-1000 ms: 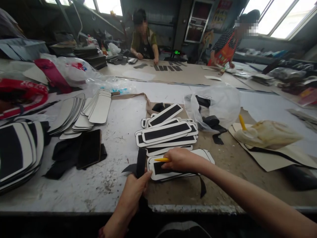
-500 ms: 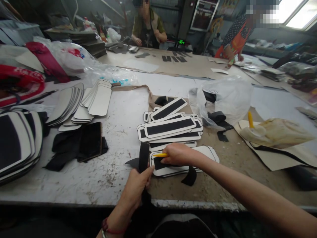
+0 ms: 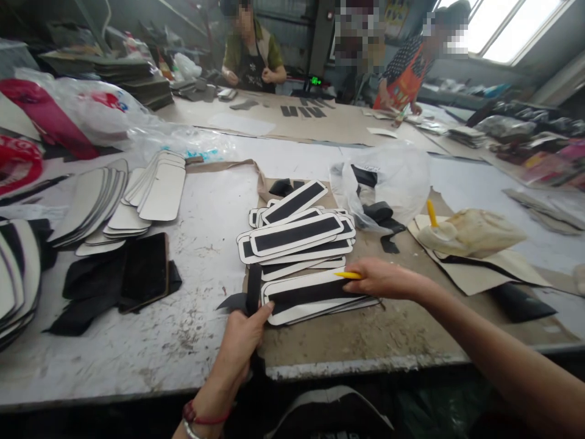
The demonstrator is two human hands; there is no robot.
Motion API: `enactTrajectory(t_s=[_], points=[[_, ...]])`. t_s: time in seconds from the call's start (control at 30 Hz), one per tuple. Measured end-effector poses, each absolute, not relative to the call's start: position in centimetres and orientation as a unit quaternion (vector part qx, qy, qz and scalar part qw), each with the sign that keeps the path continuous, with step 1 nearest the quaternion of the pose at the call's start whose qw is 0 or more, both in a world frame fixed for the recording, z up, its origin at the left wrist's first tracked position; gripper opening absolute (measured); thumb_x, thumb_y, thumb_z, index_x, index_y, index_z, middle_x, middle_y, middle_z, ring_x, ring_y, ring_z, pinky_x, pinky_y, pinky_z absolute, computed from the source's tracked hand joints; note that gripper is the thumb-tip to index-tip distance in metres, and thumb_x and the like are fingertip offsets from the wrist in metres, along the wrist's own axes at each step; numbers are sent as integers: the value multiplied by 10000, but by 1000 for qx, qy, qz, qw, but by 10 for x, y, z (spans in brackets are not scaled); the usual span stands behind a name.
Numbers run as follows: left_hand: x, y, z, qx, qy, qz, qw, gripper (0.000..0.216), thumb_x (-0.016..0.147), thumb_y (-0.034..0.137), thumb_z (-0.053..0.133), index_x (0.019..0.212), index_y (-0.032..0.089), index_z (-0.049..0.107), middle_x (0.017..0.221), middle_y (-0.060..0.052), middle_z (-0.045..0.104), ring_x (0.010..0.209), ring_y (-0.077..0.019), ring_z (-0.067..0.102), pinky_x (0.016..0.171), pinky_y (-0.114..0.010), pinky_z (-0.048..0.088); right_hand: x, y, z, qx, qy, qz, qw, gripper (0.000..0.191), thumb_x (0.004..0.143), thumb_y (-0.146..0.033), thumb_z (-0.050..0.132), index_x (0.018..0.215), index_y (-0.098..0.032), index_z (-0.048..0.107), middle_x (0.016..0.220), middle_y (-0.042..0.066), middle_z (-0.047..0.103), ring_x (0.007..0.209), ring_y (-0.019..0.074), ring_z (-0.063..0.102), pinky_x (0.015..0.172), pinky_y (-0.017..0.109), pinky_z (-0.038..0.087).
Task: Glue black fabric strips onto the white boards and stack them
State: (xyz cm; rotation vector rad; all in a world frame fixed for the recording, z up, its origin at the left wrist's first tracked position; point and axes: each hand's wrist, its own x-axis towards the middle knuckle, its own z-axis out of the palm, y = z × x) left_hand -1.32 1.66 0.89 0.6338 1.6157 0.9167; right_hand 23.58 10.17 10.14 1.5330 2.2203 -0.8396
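Note:
My left hand (image 3: pixel 242 338) grips a bunch of black strips (image 3: pixel 253 286) at the table's front edge, thumb pressed against the left end of a white rounded panel (image 3: pixel 311 299). A black strip (image 3: pixel 306 294) lies along that panel. My right hand (image 3: pixel 381 279) rests on the panel's right end, fingers closed round a yellow stick (image 3: pixel 348 275). Just behind lies a pile of white panels with black strips on them (image 3: pixel 297 241).
Plain white panels (image 3: pixel 155 192) and black pieces (image 3: pixel 119 280) lie at left, plastic bags (image 3: pixel 388 183) at right. A pale lump with a yellow stick (image 3: pixel 466 231) sits on cardboard. People work at the far table (image 3: pixel 320 125). The table's front edge (image 3: pixel 365 366) is near.
My right hand has slid from the panel's left end to its right end, laying the black strip flat along it. The left hand stays on the strips.

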Motion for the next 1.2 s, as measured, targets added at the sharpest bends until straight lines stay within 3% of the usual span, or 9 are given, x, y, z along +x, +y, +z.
enactTrajectory(t_s=[0.23, 0.43, 0.7, 0.97, 1.2], points=[[-12, 18, 10, 278, 706, 368, 538, 532, 502, 598, 692, 364, 236, 326, 337, 48, 294, 358, -66, 228, 394, -250, 168, 290, 90, 85, 640, 689, -334, 65, 253, 801, -380, 539, 766, -149, 634, 692, 10, 608, 656, 160, 536, 571, 236, 343], [-12, 18, 12, 293, 694, 358, 552, 553, 517, 634, 723, 419, 228, 359, 382, 65, 278, 394, -67, 209, 411, -248, 158, 281, 96, 77, 674, 679, -258, 132, 292, 809, -434, 565, 906, -185, 683, 803, 47, 684, 763, 195, 620, 558, 233, 346], [-17, 18, 6, 307, 685, 335, 570, 585, 539, 635, 742, 421, 223, 345, 377, 55, 309, 385, -70, 245, 401, -236, 190, 281, 104, 73, 660, 690, -250, 158, 305, 817, -434, 574, 951, -184, 689, 955, 114, 706, 861, 238, 646, 613, 257, 376], [-27, 24, 9, 286, 625, 322, 651, 534, 608, 518, 782, 481, 195, 376, 411, 70, 325, 393, -52, 248, 393, -205, 198, 282, 114, 68, 648, 690, -264, 184, 326, 813, -403, 585, 965, -140, 703, 888, 123, 714, 777, 230, 652, 563, 254, 357], [-27, 28, 4, 272, 631, 343, 641, 484, 582, 485, 796, 507, 192, 417, 388, 84, 311, 369, -47, 225, 386, -211, 180, 286, 116, 65, 628, 702, -289, 172, 274, 818, -383, 576, 891, -145, 691, 746, 67, 681, 636, 174, 593, 513, 246, 315]])
